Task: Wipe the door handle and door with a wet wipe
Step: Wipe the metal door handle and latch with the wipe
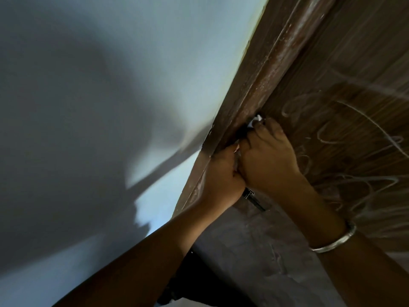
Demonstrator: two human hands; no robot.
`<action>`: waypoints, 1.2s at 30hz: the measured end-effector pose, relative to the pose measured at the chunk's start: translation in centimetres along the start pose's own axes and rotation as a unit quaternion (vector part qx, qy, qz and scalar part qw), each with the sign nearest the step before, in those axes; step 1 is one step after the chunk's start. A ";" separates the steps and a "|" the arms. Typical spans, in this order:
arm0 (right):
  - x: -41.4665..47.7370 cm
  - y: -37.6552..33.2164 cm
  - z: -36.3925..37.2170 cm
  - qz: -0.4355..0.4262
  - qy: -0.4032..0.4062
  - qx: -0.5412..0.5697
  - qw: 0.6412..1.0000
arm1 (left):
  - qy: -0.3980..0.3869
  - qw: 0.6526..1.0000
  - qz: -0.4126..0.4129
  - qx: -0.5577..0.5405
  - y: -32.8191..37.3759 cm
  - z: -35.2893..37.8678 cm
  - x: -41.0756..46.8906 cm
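I see both hands pressed together at the door's latch edge, where the brown wooden door [332, 69] meets its frame [261, 85]. My right hand [269, 159] is curled closed over a wet wipe [256, 121], of which only a small white scrap shows past the fingertips, up and to the left of the knuckles. My left hand [218, 173] is clenched just beside it, touching it; I cannot tell what it has hold of, since the right hand covers that spot. The door handle is mostly hidden under the two hands; a dark metal piece [252, 197] poking out below them may be part of it. That piece runs slantwise down to the right, across the door face. The right hand, carrying the wipe, is the one on it, so I judge the next stroke should follow that slant. The chalky scribbles [345, 120] lie further right of the hands, on the door panel.
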State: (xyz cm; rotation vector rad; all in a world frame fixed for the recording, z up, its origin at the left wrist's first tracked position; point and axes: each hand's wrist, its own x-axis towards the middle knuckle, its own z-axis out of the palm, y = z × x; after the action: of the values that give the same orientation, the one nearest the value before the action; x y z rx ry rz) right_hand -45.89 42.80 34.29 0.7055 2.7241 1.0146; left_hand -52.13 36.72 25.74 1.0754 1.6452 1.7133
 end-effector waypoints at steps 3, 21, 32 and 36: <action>0.1 -0.3 0.2 -0.017 -0.023 0.005 1.000 | 0.003 0.999 -0.026 -0.022 -1.1 0.0 -0.5; 0.9 -5.3 0.2 0.071 -0.090 -0.101 0.988 | -0.056 0.997 -0.060 0.006 -1.5 -1.8 -0.2; 0.9 -6.0 2.0 0.042 -0.079 -0.164 0.982 | -0.115 0.984 -0.136 -0.015 -3.3 -1.2 -0.2; 0.8 -5.5 2.6 0.020 -0.064 -0.181 0.981 | -0.109 0.978 -0.174 -0.016 -3.6 -0.9 -0.1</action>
State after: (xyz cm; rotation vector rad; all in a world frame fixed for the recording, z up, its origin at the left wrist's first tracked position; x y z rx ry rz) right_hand -47.90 41.08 28.71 0.7306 2.3343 1.3718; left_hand -53.36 36.62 22.20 0.8646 1.5539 1.3409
